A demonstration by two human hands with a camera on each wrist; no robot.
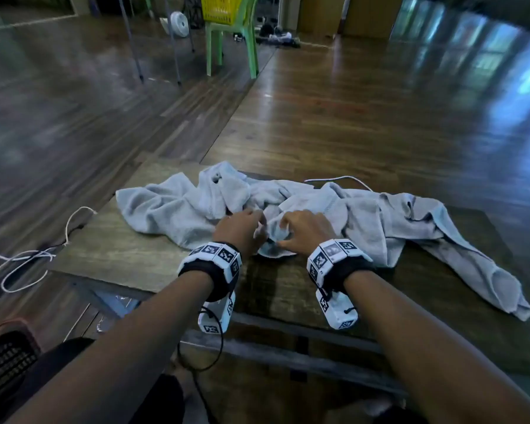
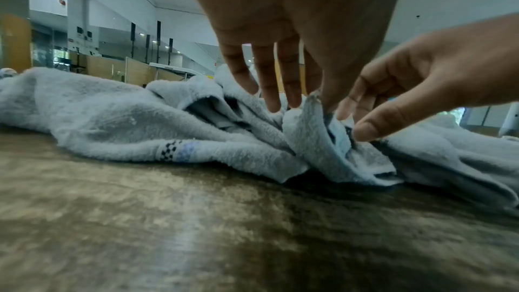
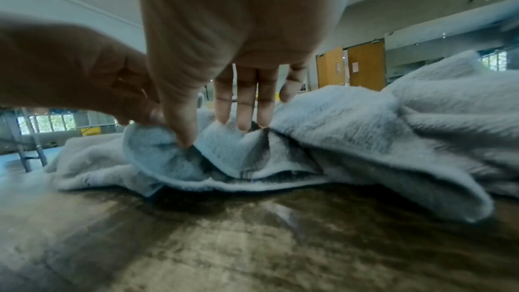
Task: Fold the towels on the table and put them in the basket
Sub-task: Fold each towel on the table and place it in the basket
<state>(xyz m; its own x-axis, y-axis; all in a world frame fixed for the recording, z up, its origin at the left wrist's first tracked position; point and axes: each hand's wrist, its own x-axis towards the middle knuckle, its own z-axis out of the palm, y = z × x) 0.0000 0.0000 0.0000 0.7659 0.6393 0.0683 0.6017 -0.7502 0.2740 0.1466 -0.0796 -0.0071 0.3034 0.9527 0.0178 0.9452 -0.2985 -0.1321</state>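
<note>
Crumpled light grey towels (image 1: pixel 364 215) heaped across the far half of the wooden table (image 1: pixel 129 255), spread from left to right, one end trailing off toward the near right edge. Left hand (image 1: pixel 242 229) at the near middle of the heap, thumb and forefinger pinching a raised towel edge (image 2: pixel 311 123), other fingers (image 2: pixel 269 83) extended downward and loosely spread. Right hand (image 1: pixel 306 229) just beside it, thumb (image 3: pixel 179 119) pressing into a fold of the same edge, remaining fingers (image 3: pixel 244 106) straight, tips touching the cloth. Dark basket (image 1: pixel 3 359) at the near left, below table level. White cord (image 1: pixel 28 258) on the floor to the left. Green chair (image 1: pixel 230 41) carrying a yellow crate (image 1: pixel 221 7) far across the room.
</note>
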